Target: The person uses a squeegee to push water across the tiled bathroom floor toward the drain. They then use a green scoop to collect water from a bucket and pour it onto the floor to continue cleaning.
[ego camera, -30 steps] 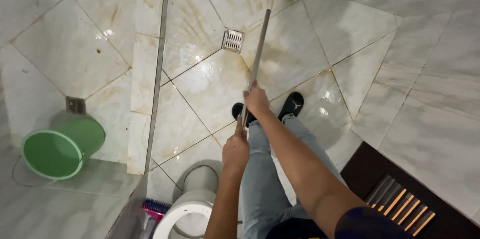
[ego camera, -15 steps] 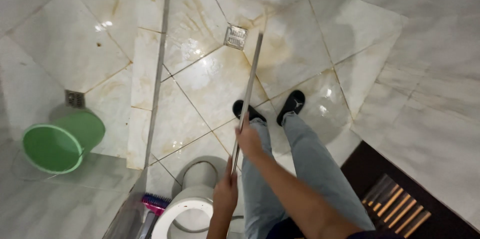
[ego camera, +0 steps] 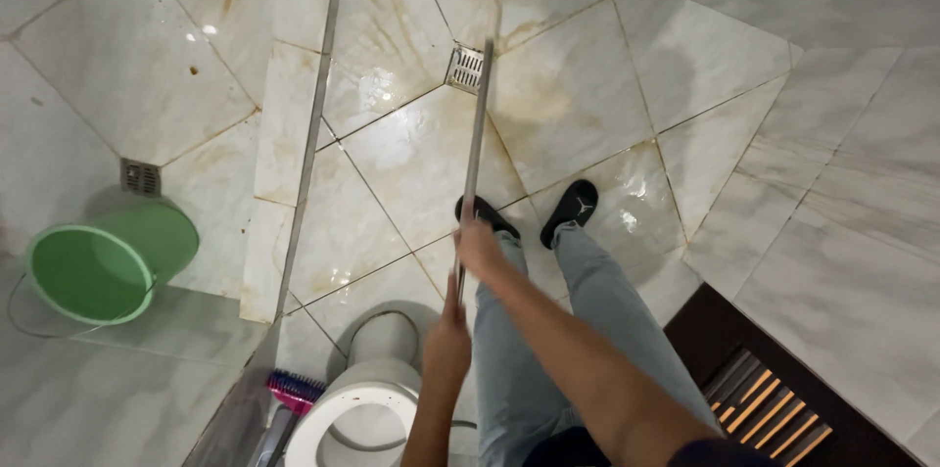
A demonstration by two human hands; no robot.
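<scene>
Green bucket (ego camera: pixel 93 266) far left on the grey floor, small square drain (ego camera: pixel 140 176) just above it. Pink brush (ego camera: pixel 294 391) beside the white toilet (ego camera: pixel 348 418) at bottom. Left hand (ego camera: pixel 448 338) clenched round the lower end of the long metal pole (ego camera: pixel 476 149), right hand (ego camera: pixel 478 244) gripping it higher up. Pole's far end sits at the floor drain (ego camera: pixel 465 66) on wet tiles. Black shoes (ego camera: pixel 570 209) right of the pole, dark doormat (ego camera: pixel 783 398) lower right

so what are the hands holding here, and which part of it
Both hands grip a long thin pole at its near end: right hand higher, left hand below. Its far end is blurred.
</scene>
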